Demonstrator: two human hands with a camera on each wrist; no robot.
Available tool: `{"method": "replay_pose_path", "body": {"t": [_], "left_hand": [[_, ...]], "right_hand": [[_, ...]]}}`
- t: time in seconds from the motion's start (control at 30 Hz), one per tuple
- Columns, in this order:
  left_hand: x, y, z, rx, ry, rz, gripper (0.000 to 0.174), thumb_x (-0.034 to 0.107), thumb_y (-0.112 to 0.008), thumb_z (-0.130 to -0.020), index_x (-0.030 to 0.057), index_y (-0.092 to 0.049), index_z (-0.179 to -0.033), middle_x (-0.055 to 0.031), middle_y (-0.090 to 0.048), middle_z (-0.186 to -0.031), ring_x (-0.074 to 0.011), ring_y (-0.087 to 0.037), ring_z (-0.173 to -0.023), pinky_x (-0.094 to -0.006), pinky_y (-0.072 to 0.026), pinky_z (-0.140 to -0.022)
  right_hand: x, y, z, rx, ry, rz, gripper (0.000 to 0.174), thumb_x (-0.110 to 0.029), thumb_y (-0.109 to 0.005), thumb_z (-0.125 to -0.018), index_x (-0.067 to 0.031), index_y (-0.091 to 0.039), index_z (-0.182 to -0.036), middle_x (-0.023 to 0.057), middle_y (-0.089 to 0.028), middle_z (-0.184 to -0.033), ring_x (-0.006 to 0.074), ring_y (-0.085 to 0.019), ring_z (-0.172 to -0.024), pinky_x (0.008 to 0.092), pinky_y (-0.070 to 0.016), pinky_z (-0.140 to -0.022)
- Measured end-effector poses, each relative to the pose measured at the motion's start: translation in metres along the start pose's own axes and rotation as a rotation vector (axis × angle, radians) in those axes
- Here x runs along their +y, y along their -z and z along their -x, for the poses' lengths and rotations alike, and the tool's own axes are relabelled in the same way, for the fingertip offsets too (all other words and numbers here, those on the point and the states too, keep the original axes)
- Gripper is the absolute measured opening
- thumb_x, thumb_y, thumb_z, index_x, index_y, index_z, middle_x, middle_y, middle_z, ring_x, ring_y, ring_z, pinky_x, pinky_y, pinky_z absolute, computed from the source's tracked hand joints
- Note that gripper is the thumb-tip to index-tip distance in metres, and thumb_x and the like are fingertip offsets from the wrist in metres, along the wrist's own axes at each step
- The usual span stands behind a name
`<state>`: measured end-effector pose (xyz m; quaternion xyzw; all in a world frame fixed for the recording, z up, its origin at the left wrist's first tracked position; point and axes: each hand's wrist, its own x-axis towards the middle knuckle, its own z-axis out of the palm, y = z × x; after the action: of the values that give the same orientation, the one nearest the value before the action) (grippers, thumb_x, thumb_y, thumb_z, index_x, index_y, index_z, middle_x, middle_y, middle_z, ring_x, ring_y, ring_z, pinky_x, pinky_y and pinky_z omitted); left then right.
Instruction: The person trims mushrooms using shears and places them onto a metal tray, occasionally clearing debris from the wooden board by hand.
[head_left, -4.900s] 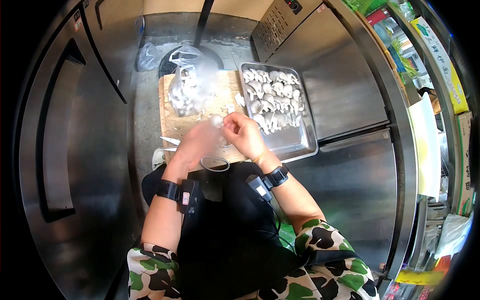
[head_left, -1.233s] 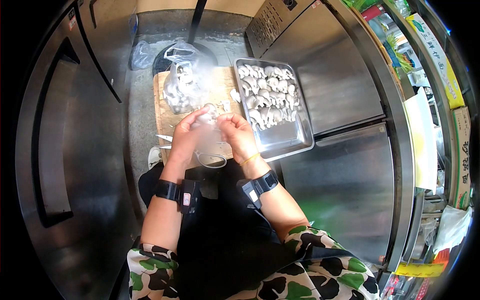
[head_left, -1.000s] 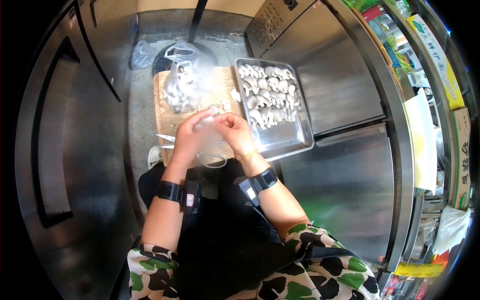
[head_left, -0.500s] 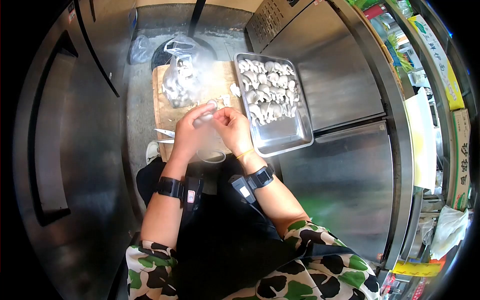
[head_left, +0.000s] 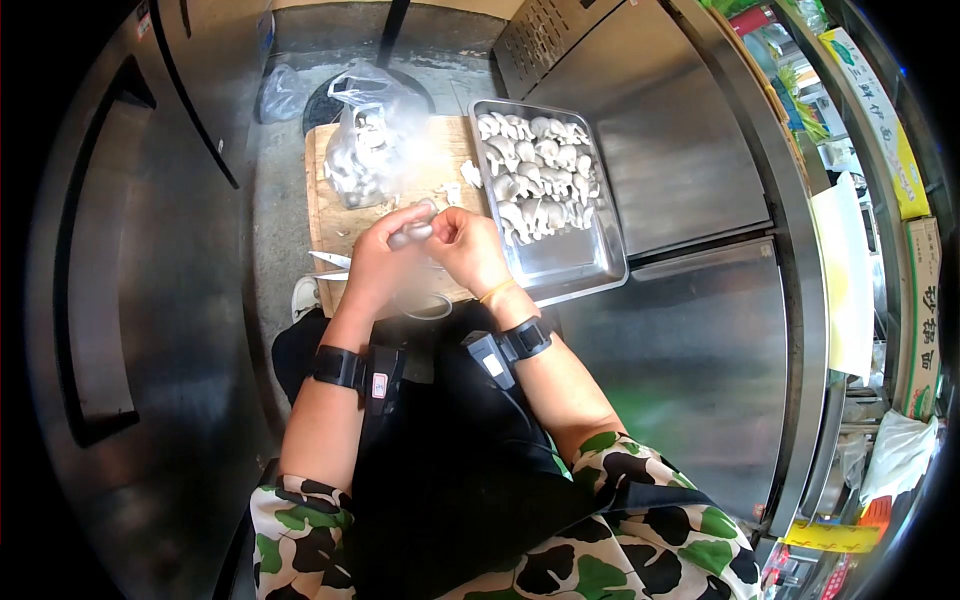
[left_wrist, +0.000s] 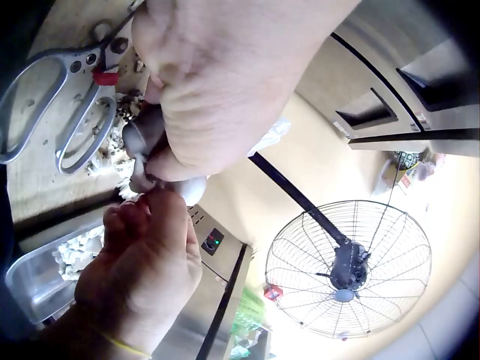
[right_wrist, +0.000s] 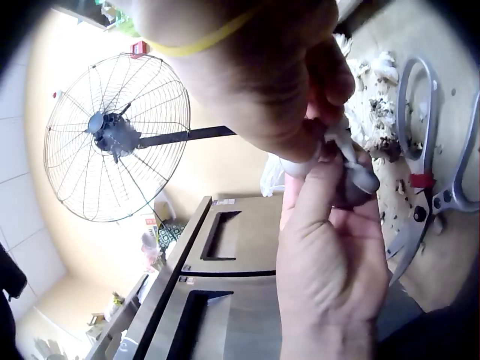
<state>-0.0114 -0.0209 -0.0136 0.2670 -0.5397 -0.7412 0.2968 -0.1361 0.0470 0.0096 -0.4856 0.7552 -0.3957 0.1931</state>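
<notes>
In front of the body, my left hand [head_left: 383, 262] holds a small bunch of grey-capped oyster mushrooms [head_left: 408, 237], its thumb pressed on them. My right hand [head_left: 470, 250] meets it there, thumb and fingertips pinching the mushrooms' pale stem side. The right wrist view shows a dark cap [right_wrist: 360, 184] and a white stem between the two hands. Below them on a wooden board [head_left: 330, 222] lies a pair of grey-handled scissors [right_wrist: 421, 213], partly hidden in the head view. Right of the board, a metal tray [head_left: 575, 265] bears rows of oyster mushrooms [head_left: 540, 180].
A clear plastic bag [head_left: 362, 165] of mushrooms stands on the board's far left. White scraps [head_left: 470, 173] lie near the tray. Steel fridge doors [head_left: 680, 330] flank both sides. Behind the board stands a wire-caged fan [left_wrist: 349, 266] on a dark pole.
Over the last second, my right fingers have curled in closer against the mushrooms in my left hand. The head view has shifted slightly, so board and tray sit higher in it.
</notes>
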Motion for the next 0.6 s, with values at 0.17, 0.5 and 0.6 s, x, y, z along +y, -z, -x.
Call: {"method": "replay_pose_path", "body": {"t": [0.17,0.5,0.6], "left_hand": [[0.002,0.003,-0.001,0.052,0.073,0.055,0.042,-0.005,-0.059,-0.077,0.0022,-0.055,-0.119,-0.0051,-0.059,-0.108,-0.0104,-0.055,-0.096,-0.0217,-0.0431,-0.083],[0.002,0.007,-0.004,0.110,0.093,0.372,0.044,-0.001,-0.057,-0.079,0.0040,-0.052,-0.122,-0.0024,-0.059,-0.099,-0.0065,-0.056,-0.081,-0.0198,-0.0463,-0.071],[0.007,0.007,-0.002,0.098,0.104,0.456,0.042,-0.003,-0.055,-0.080,0.0036,-0.052,-0.121,-0.0042,-0.059,-0.101,-0.0092,-0.057,-0.086,-0.0218,-0.0470,-0.074]], "right_hand": [[0.005,0.006,0.001,0.102,-0.032,-0.050,0.008,-0.006,-0.065,-0.067,-0.0015,-0.060,-0.073,0.0068,-0.058,-0.061,0.0156,-0.056,-0.054,0.0273,-0.0448,-0.053],[0.018,0.013,0.012,0.042,-0.041,-0.056,0.010,-0.011,-0.058,-0.078,-0.0022,-0.062,-0.081,0.0085,-0.059,-0.060,0.0150,-0.056,-0.052,0.0280,-0.0441,-0.052],[0.013,0.013,0.009,0.055,-0.085,-0.133,0.011,-0.011,-0.057,-0.082,-0.0023,-0.062,-0.085,0.0094,-0.060,-0.060,0.0148,-0.057,-0.053,0.0284,-0.0444,-0.052]]}}
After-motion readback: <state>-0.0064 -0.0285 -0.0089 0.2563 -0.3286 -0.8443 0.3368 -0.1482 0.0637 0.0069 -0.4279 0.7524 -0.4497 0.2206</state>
